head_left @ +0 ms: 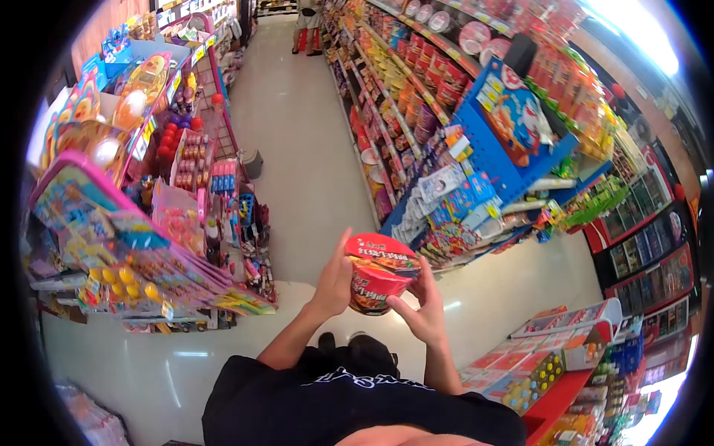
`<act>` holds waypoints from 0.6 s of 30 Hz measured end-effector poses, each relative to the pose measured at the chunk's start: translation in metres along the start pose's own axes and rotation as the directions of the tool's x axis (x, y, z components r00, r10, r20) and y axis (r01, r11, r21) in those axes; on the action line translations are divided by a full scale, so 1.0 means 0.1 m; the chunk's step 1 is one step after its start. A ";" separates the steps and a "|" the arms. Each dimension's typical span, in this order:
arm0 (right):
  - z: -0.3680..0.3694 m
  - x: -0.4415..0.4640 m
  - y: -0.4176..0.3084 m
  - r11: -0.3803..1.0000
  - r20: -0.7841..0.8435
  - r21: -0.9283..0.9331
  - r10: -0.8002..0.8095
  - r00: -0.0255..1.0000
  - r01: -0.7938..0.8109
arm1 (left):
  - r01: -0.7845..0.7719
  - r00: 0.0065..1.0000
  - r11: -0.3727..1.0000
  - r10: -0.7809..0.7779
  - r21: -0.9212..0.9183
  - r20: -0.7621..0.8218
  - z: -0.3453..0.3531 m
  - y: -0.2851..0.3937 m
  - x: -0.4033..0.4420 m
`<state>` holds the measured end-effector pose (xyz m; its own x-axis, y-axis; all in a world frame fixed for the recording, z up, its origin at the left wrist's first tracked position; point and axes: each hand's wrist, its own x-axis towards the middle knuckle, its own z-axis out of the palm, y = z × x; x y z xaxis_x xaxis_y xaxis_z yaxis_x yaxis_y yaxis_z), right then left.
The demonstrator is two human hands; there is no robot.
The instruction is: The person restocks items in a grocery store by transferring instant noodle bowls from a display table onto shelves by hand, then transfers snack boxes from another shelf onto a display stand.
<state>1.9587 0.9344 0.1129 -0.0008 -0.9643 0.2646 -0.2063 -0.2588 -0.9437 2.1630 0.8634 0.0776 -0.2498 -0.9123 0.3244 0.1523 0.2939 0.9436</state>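
Observation:
A red instant noodle bowl (381,272) with pictures and white lettering is held up in front of my body, its lid tilted toward me. My left hand (335,281) presses against the bowl's left side, fingers pointing up along it. On the right side, my right hand (424,303) grips the bowl, with the thumb on its lower front and the fingers behind. The far sides of the fingers are hidden by the bowl.
On the left stands a pink rack (149,253) of toys and candy. A blue display stand (494,160) ends the noodle shelves (401,89) at right. Stacked boxes (520,364) sit at lower right. A person (307,26) stands far down the aisle.

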 end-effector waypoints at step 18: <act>0.35 4.95 1.40 0.989 0.316 -0.146 0.041 0.948 0.006 | -0.003 0.970 0.869 0.124 0.494 -0.211 -1.44 -1.08 4.07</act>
<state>1.9635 0.4188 0.1051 0.2999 -0.9423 0.1491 -0.3470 -0.2534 -0.9030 2.1829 0.4189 0.0982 -0.0215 -0.9085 0.4174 -0.3394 0.3993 0.8517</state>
